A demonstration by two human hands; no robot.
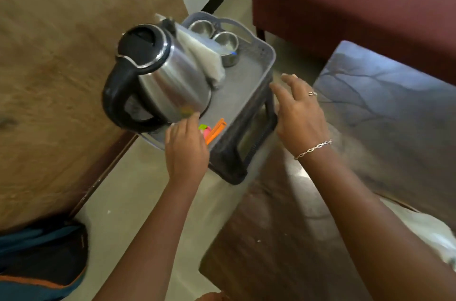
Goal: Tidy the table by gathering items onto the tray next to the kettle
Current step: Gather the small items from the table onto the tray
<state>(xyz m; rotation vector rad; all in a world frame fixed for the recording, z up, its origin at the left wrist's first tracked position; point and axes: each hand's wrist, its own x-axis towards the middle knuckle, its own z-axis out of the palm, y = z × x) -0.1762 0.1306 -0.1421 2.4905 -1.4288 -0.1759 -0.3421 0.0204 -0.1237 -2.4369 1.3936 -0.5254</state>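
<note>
Head view: left hand [186, 145] lies over the near rim of the grey tray [267, 54], fingers reaching forward; whether it holds anything cannot be told. Kettle [160, 76] stands on the tray just beyond its fingertips. Orange sachets [216, 130] lie just right of that hand. Right hand [298, 113] is spread wide, holding nothing, beside the tray's right rim. Two steel cups [227, 44] stand at the tray's far end, beyond both hands.

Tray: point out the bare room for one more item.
Free: the tray floor along its right rim, between the steel cups and the orange sachets. Crowded: the left side, with kettle and folded cloth.
</note>
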